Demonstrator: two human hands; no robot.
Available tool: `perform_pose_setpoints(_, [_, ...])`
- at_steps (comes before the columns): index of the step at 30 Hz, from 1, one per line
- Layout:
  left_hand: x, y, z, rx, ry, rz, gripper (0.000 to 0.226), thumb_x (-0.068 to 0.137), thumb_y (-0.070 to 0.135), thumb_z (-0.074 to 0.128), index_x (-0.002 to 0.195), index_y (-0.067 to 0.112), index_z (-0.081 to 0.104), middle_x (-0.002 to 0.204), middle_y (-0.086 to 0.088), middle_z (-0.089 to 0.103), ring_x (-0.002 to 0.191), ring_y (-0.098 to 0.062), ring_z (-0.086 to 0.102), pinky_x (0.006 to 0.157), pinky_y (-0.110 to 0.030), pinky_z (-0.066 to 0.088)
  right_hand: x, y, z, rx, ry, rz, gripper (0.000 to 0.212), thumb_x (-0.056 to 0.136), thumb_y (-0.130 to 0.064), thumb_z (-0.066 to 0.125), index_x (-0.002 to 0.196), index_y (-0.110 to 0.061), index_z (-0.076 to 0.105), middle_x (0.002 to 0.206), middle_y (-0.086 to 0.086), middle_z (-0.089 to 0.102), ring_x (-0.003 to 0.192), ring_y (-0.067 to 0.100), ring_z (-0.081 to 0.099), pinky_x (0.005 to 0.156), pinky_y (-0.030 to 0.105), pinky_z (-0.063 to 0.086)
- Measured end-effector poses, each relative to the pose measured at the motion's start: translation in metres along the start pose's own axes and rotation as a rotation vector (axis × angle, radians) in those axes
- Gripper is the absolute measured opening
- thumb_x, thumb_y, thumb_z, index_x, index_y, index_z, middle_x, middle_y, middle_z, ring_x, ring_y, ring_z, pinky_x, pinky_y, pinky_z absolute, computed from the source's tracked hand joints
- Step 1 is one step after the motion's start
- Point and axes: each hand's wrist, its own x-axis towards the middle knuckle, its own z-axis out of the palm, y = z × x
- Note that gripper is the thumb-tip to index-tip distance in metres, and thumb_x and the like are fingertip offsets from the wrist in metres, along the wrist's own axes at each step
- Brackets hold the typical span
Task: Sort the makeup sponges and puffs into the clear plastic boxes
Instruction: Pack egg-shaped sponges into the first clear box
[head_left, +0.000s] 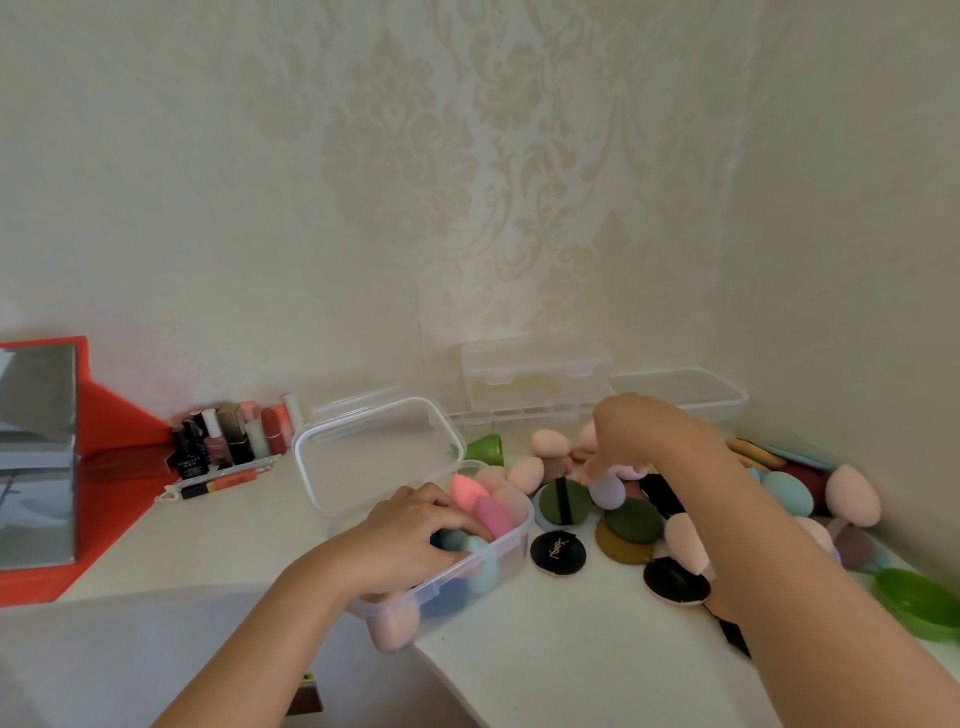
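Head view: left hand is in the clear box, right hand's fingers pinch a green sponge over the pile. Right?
No. The head view shows that the sponge pinched by the fingers of the right hand is lavender, not green. The left hand is in the clear box, and the pinch is over the pile.

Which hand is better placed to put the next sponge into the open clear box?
Right: the right hand pinches the lavender sponge just beside the clear box, while the left hand is down inside it.

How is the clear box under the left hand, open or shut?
Open. Its lid stands tipped back behind the box, and the left hand reaches inside among the sponges.
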Motion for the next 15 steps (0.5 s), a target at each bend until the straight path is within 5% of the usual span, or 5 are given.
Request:
perform_pose_setpoints(4, [0.0,0.0,0.0,-0.016,-0.001,-0.002,0.028,0.086,0.046,0.057,0.114,0.052,0.056,0.12,0.02,0.04,0.116,-0.01,0.031,0.105,-0.03,0.028,-0.003,-0.002,0.009,0.06,-0.083,-0.009,0.049,0.08,-0.046,0.069,0.108,-0.009,0.054,0.077,0.003,0.052,0.08,0.021,0.054,0.077,0.029,0.044])
perform_pose_setpoints(10, [0.0,0.0,0.0,-0.014,0.001,0.001,0.028,0.086,0.046,0.056,0.113,0.055,0.055,0.121,0.02,0.04,0.116,-0.01,0.031,0.105,-0.031,0.028,0.005,-0.006,0.012,-0.11,-0.021,-0.06,0.024,0.08,-0.03,0.069,0.083,-0.01,0.056,0.082,0.004,0.058,0.071,0.019,0.057,0.072,0.028,0.047])
perform_pose_setpoints(13, [0.0,-0.001,0.0,-0.002,0.004,0.007,0.029,0.087,0.046,0.056,0.115,0.053,0.055,0.123,0.019,0.04,0.117,-0.01,0.031,0.105,-0.031,0.028,-0.007,0.001,-0.007,0.212,0.128,-0.204,0.024,0.083,-0.022,0.062,0.105,-0.016,0.063,0.1,0.002,0.06,0.087,0.018,0.058,0.069,0.023,0.045])
perform_pose_setpoints(15, [0.001,-0.001,0.0,0.008,0.007,0.009,0.029,0.087,0.045,0.056,0.115,0.052,0.055,0.124,0.018,0.04,0.117,-0.01,0.03,0.105,-0.03,0.027,-0.027,-0.003,-0.019,0.509,0.176,-0.416,0.024,0.083,-0.016,0.058,0.105,-0.021,0.064,0.099,-0.004,0.058,0.08,0.012,0.055,0.063,0.019,0.042])
